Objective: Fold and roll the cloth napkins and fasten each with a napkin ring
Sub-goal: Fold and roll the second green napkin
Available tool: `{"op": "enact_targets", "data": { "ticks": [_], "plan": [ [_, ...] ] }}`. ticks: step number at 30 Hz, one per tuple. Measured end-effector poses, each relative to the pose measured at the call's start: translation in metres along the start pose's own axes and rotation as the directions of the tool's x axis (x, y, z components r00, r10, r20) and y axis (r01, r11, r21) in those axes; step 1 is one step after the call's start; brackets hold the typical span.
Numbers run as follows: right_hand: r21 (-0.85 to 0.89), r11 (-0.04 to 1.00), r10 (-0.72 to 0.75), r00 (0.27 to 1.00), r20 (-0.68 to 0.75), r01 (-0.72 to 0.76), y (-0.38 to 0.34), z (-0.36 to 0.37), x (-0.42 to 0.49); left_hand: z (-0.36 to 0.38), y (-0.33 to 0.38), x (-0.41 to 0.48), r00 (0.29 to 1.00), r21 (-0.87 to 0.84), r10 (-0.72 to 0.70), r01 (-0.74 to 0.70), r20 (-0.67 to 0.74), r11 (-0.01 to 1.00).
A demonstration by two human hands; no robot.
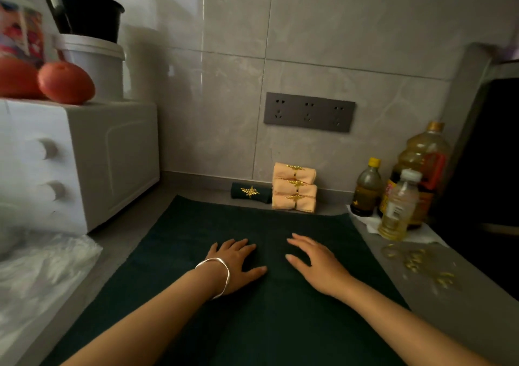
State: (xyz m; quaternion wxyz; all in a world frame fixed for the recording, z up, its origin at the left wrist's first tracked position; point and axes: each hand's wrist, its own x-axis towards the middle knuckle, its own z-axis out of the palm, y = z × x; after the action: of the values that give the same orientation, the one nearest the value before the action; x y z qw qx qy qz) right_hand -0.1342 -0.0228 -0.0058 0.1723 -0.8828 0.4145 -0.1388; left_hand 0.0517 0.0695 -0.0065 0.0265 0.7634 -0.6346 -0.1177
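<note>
Both palms are laid flat and open, nothing gripped: left hand (238, 264) and right hand (317, 264) side by side on the dark green napkin (252, 323), spread unfolded on the counter (449, 309). Four look done by the wall: a green roll (251, 193) and three peach rolls (294, 188), all ringed. Spare gold rings (415, 261) are heaped to the right. Room's kinda tight: white appliance (84, 163) left, oil bottles (398, 200) right.

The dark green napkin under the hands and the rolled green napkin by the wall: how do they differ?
The spread napkin lies flat and open; the rolled napkin is a tight bundle. The spread one has no ring; the rolled one wears a gold leaf ring. Both hands rest on the spread one; nothing touches the rolled one. Both are dark green.
</note>
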Motion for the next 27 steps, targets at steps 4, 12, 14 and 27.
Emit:
{"op": "enact_targets", "data": {
  "ticks": [4,12,14,27],
  "plan": [
    [0.048,0.999,0.018,0.992,0.126,-0.025,0.002,-0.006,-0.07,0.011,0.021,-0.06,0.998,0.002,0.054,-0.054,0.018,0.999],
    [-0.064,0.992,-0.084,0.951,0.296,0.107,0.002,-0.019,-0.19,0.029,0.05,-0.158,0.988,0.021,0.134,-0.136,0.082,0.99],
    [-0.088,0.986,-0.11,0.943,0.315,0.144,0.002,-0.022,-0.21,0.033,0.053,-0.176,0.985,0.027,0.146,-0.149,0.088,0.988],
    [-0.223,0.95,-0.147,0.944,0.297,0.218,0.0,-0.022,-0.264,0.05,0.059,-0.222,0.978,0.041,0.205,-0.206,0.033,0.978]
  ]
}}
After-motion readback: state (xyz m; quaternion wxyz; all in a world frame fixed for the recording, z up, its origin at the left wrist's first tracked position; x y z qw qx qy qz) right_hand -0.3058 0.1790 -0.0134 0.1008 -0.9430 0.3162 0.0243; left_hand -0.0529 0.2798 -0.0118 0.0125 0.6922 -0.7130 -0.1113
